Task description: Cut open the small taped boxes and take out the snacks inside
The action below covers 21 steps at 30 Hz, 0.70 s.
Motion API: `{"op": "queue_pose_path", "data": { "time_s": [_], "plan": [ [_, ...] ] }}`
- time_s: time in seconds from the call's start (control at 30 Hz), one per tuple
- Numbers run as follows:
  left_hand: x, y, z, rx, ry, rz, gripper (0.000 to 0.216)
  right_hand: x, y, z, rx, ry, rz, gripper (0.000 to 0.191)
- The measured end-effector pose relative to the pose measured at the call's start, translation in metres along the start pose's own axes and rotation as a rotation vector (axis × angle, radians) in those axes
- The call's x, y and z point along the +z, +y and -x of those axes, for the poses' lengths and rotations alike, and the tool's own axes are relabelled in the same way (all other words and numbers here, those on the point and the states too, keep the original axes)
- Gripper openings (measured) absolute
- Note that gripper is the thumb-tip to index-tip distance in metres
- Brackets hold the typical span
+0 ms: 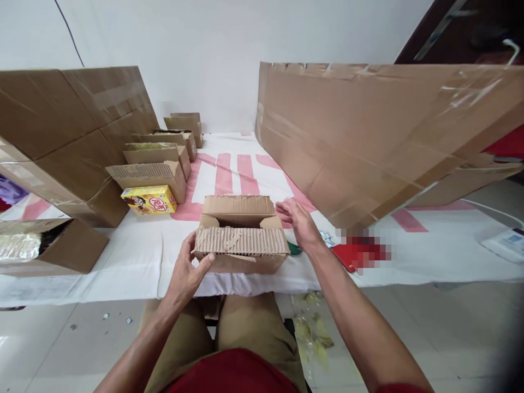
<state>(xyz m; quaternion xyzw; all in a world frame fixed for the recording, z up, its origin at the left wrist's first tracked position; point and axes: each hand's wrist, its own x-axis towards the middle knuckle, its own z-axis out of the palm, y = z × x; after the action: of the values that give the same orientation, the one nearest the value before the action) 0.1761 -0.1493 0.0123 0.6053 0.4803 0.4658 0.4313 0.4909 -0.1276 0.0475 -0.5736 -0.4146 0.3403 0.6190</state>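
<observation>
A small cardboard box [241, 265] stands in front of me near the table's front edge. Its top flaps are raised, and the near one shows torn, corrugated board. My left hand [189, 273] holds the box at its front left corner, with the thumb on the front face and the fingers at the left side. Beside the box's back right corner, my right hand [301, 222] has its fingers stretched out and holds nothing; whether the fingertips touch the box I cannot tell. Partly under the right hand lies a green item [293, 249].
Several open cardboard boxes [153, 173] line up at the back left, with a yellow printed carton [149, 200] before them. Another open box [76, 245] sits far left. Large cardboard panels [352, 131] flank both sides. Right are a red item [344, 256] and a white device [505, 243].
</observation>
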Motion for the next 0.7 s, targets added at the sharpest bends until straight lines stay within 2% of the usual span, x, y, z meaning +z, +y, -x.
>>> {"op": "queue_pose_path", "data": {
  "time_s": [0.07, 0.13, 0.23, 0.33, 0.4, 0.5, 0.53, 0.6, 0.7],
  "plan": [
    [0.007, 0.001, 0.0, 0.006, 0.045, -0.027, 0.077, 0.013, -0.01, -0.016, -0.034, -0.141, -0.076, 0.07],
    [0.009, 0.0, 0.002, 0.005, 0.078, -0.046, 0.078, 0.016, -0.021, -0.014, -0.144, -0.239, -0.075, 0.067],
    [0.009, -0.004, 0.006, 0.004, 0.09, -0.049, 0.079, 0.001, -0.028, 0.009, -0.282, -0.331, 0.103, 0.057],
    [0.008, -0.009, 0.009, -0.05, 0.073, 0.007, 0.082, -0.026, -0.016, 0.036, -0.395, -0.349, 0.313, 0.055],
    [0.009, -0.012, 0.01, -0.098, 0.061, 0.03, 0.084, -0.042, 0.001, 0.049, -0.409, -0.334, 0.359, 0.074],
    [0.012, -0.015, 0.013, -0.153, 0.039, 0.038, 0.085, -0.051, 0.029, 0.061, -0.32, -0.386, 0.314, 0.111],
    [0.012, -0.015, 0.014, -0.161, 0.015, 0.051, 0.082, -0.049, 0.037, 0.063, -0.287, -0.411, 0.298, 0.115],
    [0.009, -0.015, 0.015, -0.148, -0.041, 0.084, 0.073, -0.038, 0.046, 0.063, -0.241, -0.413, 0.308, 0.11],
    [-0.014, -0.016, 0.017, -0.123, -0.029, 0.116, 0.066, -0.004, 0.043, 0.06, -0.24, -0.377, 0.352, 0.1]
  ]
}}
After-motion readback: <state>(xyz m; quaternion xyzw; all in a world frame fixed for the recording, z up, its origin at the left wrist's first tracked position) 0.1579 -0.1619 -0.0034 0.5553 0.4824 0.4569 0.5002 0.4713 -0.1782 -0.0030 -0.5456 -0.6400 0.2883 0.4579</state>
